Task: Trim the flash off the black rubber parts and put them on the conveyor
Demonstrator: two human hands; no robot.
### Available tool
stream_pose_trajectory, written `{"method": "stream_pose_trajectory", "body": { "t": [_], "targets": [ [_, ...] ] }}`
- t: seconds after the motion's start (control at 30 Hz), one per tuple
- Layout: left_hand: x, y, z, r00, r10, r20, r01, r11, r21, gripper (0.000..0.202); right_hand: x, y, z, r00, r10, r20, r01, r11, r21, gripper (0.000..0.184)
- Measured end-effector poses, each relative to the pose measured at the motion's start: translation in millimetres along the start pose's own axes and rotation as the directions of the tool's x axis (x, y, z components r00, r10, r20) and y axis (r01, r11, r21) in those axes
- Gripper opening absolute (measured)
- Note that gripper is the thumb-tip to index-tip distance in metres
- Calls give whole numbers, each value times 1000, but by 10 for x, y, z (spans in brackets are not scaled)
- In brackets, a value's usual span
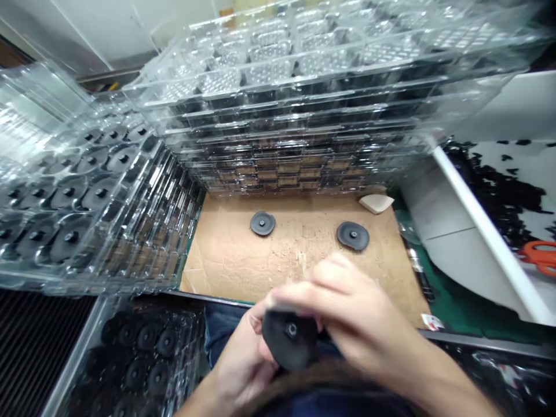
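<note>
Both of my hands meet low in the middle of the view around a black round disc (289,341) with a small hub at its centre. My left hand (243,362) cups the disc from below and the left. My right hand (347,313) reaches over it from the right with its fingers curled onto the disc's top edge. Two more black discs lie flat on the cardboard sheet (243,260) beyond my hands, one at the left (263,223) and one at the right (353,236).
A tall stack of clear plastic trays (304,116) stands behind the cardboard. More clear trays holding black discs (73,197) sit at the left, another below (139,353). A white bin wall (478,231) rises at the right, with orange scissors (541,255) beyond.
</note>
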State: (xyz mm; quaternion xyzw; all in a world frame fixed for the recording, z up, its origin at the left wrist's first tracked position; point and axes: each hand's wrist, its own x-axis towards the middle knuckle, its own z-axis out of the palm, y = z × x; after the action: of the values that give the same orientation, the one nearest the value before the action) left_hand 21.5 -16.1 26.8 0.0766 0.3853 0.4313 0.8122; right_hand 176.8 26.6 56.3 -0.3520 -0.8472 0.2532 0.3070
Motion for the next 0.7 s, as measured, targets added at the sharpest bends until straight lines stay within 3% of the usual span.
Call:
{"method": "stream_pose_trajectory", "body": {
  "t": [0.07, 0.13, 0.27, 0.33, 0.4, 0.47, 0.5, 0.57, 0.63, 0.7],
  "targets": [
    [-24, 24, -63, 999, -6, 39, 8, 999, -51, 55, -111, 158, 34, 984, 164, -72, -170, 981, -93, 27],
    [-43, 38, -119, 998, -8, 68, 16, 994, -110, 58, -309, 309, 172, 954, 285, -95, -293, 952, -83, 28],
    [-36, 27, -146, 995, -1, 100, 14, 991, -131, 55, -697, 498, 622, 915, 396, 73, -399, 916, 29, 30],
    [-15, 16, -135, 993, 5, 121, 11, 991, -131, 54, -769, 506, 727, 905, 415, 96, -419, 908, 27, 34],
    [6, 8, -126, 990, -5, 143, 23, 992, -124, 56, -735, 427, 652, 878, 479, 12, -479, 877, 37, 37],
    [19, 2, -123, 991, -21, 135, 35, 994, -104, 61, -619, 263, 440, 843, 511, -166, -506, 859, 77, 34],
    [23, -2, -123, 992, -25, 123, 36, 995, -89, 63, -544, 162, 317, 840, 470, -271, -464, 881, 91, 30],
    [25, -9, -124, 995, -21, 102, 27, 998, -60, 65, -391, -31, 111, 911, 233, -340, -231, 972, 48, 26],
    [22, -18, -126, 998, -9, 66, 11, 999, -31, 61, -272, -156, 3, 973, 30, -231, -28, 1000, 11, 26],
    [18, -26, -129, 1000, 22, -2, -22, 1000, -9, 59, -213, -195, -12, 992, 27, -122, -33, 998, -45, 29]
  ]
}}
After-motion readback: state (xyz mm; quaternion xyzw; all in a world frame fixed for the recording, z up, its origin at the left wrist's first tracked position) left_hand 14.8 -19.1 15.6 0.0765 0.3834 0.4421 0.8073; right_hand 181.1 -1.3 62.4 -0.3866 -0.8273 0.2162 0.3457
